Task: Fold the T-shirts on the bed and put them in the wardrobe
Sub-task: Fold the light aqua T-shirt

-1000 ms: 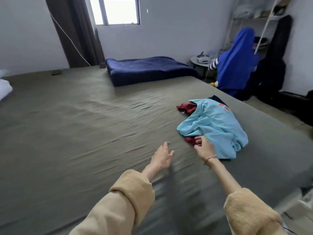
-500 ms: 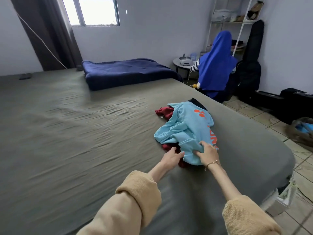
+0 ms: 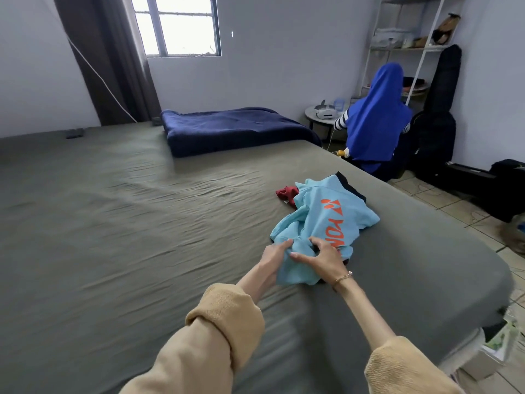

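both hands now grip the near edge of the light blue t-shirt (image 3: 321,220), where a second ago the left hand (image 3: 275,258) lay flat on the sheet short of the pile and the right hand (image 3: 319,258) only touched the cloth's edge. since then the shirt has been drawn nearer along the bed (image 3: 119,223) and partly turned, so its orange print shows more fully than before.

the left hand has its fingers curled round a bunched fold at the shirt's near left side. the right hand pinches the cloth just beside it, thumb and fingers bent into the fabric; a thin bracelet (image 3: 342,277) sits on that wrist. both forearms come out of tan fleece sleeves (image 3: 224,322).

the light blue t-shirt lies crumpled on the right part of the bed, near its right edge, on the grey-green sheet. orange capital letters run along it, reading partly "yon" with a triangular orange logo above; the remaining letters are hidden in folds. a dark red garment (image 3: 287,192) pokes out from under its far left side, and a dark garment (image 3: 350,186) shows at its far edge.

a folded navy blanket (image 3: 233,129) lies at the far end of the bed. beyond the right side a person in a blue head covering (image 3: 375,115) sits facing away.
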Demonstrator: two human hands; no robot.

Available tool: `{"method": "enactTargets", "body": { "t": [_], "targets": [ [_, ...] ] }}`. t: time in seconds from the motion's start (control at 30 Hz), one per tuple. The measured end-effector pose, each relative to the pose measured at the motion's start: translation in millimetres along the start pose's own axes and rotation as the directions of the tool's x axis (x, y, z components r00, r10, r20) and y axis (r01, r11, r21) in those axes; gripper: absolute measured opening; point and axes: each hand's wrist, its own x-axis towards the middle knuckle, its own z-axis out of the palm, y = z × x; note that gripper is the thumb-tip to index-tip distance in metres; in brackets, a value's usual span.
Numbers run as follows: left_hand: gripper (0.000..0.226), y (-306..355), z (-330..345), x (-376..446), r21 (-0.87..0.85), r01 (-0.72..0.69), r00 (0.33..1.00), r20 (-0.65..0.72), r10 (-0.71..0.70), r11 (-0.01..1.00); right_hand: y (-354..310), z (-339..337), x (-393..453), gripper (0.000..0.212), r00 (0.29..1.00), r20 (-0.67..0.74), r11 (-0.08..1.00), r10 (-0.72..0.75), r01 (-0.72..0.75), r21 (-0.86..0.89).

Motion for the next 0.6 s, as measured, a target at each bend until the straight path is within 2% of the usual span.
{"method": "enactTargets", "body": {
  "t": [0.1, 0.2, 0.37, 0.5, 0.6],
  "targets": [
    [0.038, 2.1, -20.4, 0.7, 0.088, -0.082, 0.985, -0.143, 0.094, 0.993, -4.7, 6.5, -3.0, 0.027, 0.999, -0.049, 1.0, -0.014, 0.015, 0.01],
    [0.038, 7.4, -44.3, -1.8, 0.086, -0.109, 0.959, -0.253, 0.127, 0.99, -9.2, 9.0, -3.4, 0.016, 0.991, -0.135, 1.0, -0.012, 0.015, 0.021],
    [0.036, 29.8, -86.2, -11.2, 0.028, -0.183, 0.909, -0.376, 0.18, 0.983, -17.5, 13.4, -3.5, 0.018, 0.978, -0.207, 0.999, -0.009, 0.002, -0.033],
    [0.04, 46.1, -122.6, -26.5, 0.021, -0.233, 0.852, -0.478, 0.215, 0.972, -54.0, 31.8, -3.8, 0.017, 0.971, -0.215, 0.994, -0.101, 0.108, 0.018],
    [0.04, 60.1, -151.8, -40.7, -0.003, -0.273, 0.796, -0.562, 0.224, 0.962, -78.0, 49.3, -2.2, 0.026, 0.968, -0.186, 0.983, -0.171, 0.181, 0.04]
  ]
}}
